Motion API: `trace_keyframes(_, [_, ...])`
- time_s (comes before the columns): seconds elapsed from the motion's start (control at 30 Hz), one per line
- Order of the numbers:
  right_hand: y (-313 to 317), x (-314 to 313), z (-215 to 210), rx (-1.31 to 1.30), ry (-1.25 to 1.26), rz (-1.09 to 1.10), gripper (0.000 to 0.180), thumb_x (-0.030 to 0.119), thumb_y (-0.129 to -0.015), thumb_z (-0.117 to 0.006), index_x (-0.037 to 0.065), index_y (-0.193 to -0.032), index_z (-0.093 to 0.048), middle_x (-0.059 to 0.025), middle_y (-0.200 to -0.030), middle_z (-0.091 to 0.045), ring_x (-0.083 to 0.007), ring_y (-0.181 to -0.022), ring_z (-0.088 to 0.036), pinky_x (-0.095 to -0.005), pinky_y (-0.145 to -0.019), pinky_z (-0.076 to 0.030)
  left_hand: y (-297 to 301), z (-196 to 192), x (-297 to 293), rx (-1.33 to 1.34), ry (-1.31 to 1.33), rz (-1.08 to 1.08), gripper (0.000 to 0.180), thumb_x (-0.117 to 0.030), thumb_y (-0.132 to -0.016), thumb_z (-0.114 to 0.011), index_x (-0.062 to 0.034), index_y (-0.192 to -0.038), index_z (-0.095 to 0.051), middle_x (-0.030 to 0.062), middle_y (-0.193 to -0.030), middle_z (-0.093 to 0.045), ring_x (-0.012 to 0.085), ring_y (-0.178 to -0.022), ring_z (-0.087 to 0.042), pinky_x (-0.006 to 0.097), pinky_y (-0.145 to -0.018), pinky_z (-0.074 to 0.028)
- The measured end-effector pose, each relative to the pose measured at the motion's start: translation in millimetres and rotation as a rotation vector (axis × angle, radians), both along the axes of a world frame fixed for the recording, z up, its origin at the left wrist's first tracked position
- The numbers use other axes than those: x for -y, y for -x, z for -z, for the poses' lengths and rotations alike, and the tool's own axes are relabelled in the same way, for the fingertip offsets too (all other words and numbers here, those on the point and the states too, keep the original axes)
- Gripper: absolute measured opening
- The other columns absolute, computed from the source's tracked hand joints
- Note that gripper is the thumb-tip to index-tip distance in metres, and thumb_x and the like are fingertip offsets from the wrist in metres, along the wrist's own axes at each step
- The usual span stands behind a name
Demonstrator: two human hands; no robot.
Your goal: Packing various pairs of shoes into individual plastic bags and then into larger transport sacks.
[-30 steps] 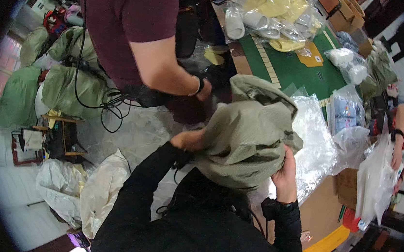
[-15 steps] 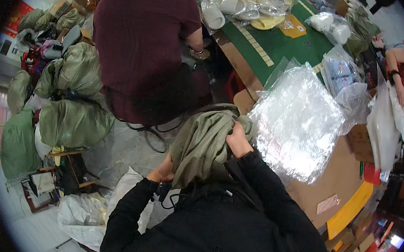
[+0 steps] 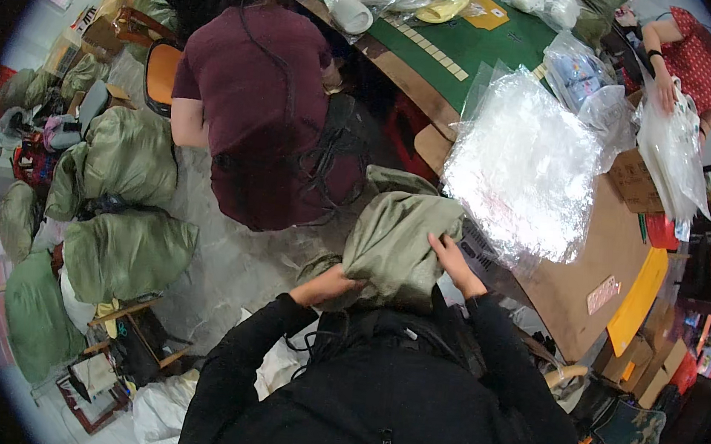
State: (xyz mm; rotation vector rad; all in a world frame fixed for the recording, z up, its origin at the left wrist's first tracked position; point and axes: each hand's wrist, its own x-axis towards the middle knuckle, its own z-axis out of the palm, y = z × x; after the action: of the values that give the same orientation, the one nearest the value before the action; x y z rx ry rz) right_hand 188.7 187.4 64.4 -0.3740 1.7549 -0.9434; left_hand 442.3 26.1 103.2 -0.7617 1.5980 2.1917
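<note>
An olive-green woven sack [image 3: 397, 239] is bunched up in front of my body, its cloth folded and creased. My left hand [image 3: 328, 288] grips its lower left side, the fingertips partly hidden under the folds. On the right side my right hand [image 3: 458, 266] holds the cloth, thumb and fingers against its surface. Just beyond the right hand, a stack of clear shiny plastic bags [image 3: 523, 170] lies on the table. Another part of the green cloth trails behind the sack toward the table's corner.
A person in a maroon shirt [image 3: 255, 110] crouches ahead on the left. Full green sacks [image 3: 126, 251] are piled at the left. The brown table [image 3: 568, 277] carries a green mat [image 3: 439, 67] and bagged slippers [image 3: 350, 12]. Another person [image 3: 696, 66] handles plastic bags at the far right.
My hands and the sack have shifted right, and the sack is spread wider and flatter. The person in maroon has bent lower. The person in red has moved with the plastic bags.
</note>
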Motion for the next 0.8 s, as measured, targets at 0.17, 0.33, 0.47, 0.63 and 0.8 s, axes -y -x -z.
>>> trace_keyframes(0.17, [-8,-82,21,0.049,-0.039,0.015,0.084,0.054,-0.084,-0.049,0.003,-0.140,-0.013,-0.0182,-0.141,-0.024,-0.0282,-0.128,-0.028,-0.0366,-0.102,-0.026,47,20,-11,-0.238,0.215,0.121,0.042,-0.016,-0.087,-0.054,0.0007,-0.124,-0.043,0.0077,-0.118,-0.052,0.0171,-0.105,-0.047,0.031,-0.089,-0.039])
trace_keyframes(0.33, [-16,-120,44,0.076,0.087,-0.197,0.067,0.037,-0.089,-0.050,0.004,-0.139,-0.020,-0.0118,-0.138,-0.031,-0.0185,-0.124,-0.030,-0.0320,-0.102,-0.025,88,11,-4,-0.049,-0.360,-0.104,0.042,-0.017,-0.088,-0.054,0.0003,-0.124,-0.042,0.0112,-0.116,-0.053,0.0210,-0.105,-0.052,0.037,-0.090,-0.044])
trace_keyframes(0.47, [-14,-124,47,0.305,-0.131,-0.192,0.078,0.049,-0.085,-0.048,0.005,-0.140,-0.015,-0.0144,-0.137,-0.033,-0.0224,-0.124,-0.032,-0.0343,-0.100,-0.029,99,-1,5,0.189,-0.565,-0.243,0.038,-0.020,-0.090,-0.051,0.0013,-0.120,-0.044,0.0125,-0.113,-0.056,0.0252,-0.099,-0.057,0.040,-0.084,-0.049])
trace_keyframes(0.63, [-27,-72,-18,0.206,-0.016,-0.393,0.078,0.044,-0.081,-0.059,-0.001,-0.136,-0.025,-0.0129,-0.130,-0.043,-0.0233,-0.116,-0.043,-0.0333,-0.096,-0.035,105,-1,9,0.267,-0.537,-0.400,0.040,-0.027,-0.092,-0.048,0.0014,-0.119,-0.045,0.0135,-0.112,-0.056,0.0256,-0.097,-0.058,0.042,-0.082,-0.050])
trace_keyframes(0.8, [-39,-52,7,0.401,0.089,-0.123,0.062,0.034,-0.083,-0.061,-0.002,-0.127,-0.038,-0.0147,-0.125,-0.047,-0.0210,-0.112,-0.046,-0.0321,-0.094,-0.037,95,41,23,0.358,-0.264,-0.348,0.050,-0.031,-0.091,-0.049,0.0065,-0.122,-0.039,0.0164,-0.115,-0.053,0.0249,-0.101,-0.055,0.038,-0.083,-0.047])
